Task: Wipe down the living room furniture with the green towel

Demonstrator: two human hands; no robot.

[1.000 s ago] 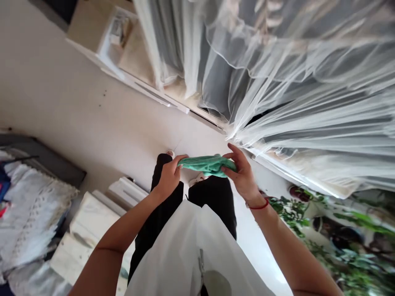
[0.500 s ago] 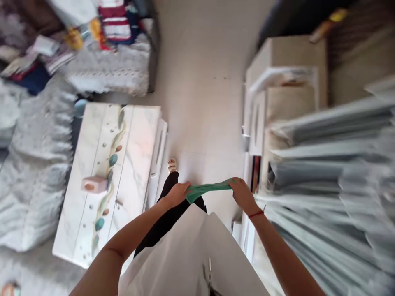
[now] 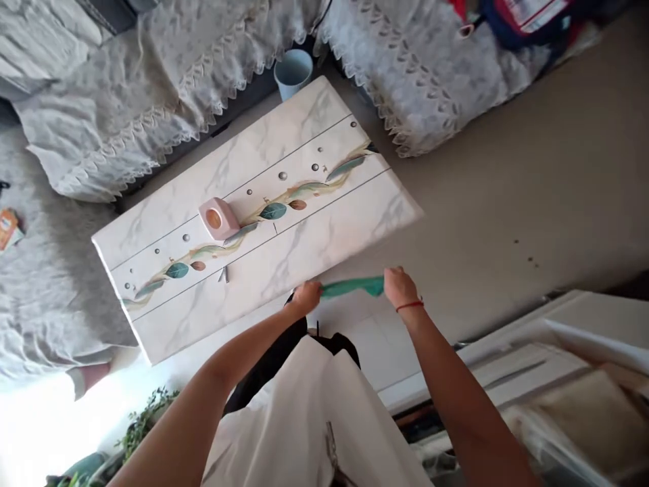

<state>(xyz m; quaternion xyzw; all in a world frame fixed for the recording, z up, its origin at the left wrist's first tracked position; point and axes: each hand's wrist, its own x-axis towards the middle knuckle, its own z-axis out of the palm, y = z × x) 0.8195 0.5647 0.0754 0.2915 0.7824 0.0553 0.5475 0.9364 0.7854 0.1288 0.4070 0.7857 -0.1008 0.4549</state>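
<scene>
A big sofa [image 3: 152, 88] covered with a white lace cloth [image 3: 416, 81] is seen across the top, from ten o'clock to one o'clock. Bright clothes [image 3: 532, 20] are piled on it at one o'clock.

Below the sofa, a long marble table [image 3: 314, 250] is set slanted across the middle of the view. A leafy vine pattern is painted down its middle. A small pink box [image 3: 219, 218] with a round hole is placed on the table, near its middle. A light blue cup [image 3: 293, 71] is seen at twelve o'clock, in the gap between the table and the sofa.

White furniture [image 3: 558, 352] is seen at four o'clock. A green plant [image 3: 142, 419] is seen at seven o'clock.

A green cloth [image 3: 352, 287] is held just below the middle of the view, over the table's near edge. It is stretched tight between both hands. Its left end is pinched by the closed fingers of the left hand [image 3: 307, 296]. Its right end is gripped by the curled fingers of the right hand [image 3: 399, 287], and a red string [image 3: 410, 306] is worn on that wrist.
</scene>
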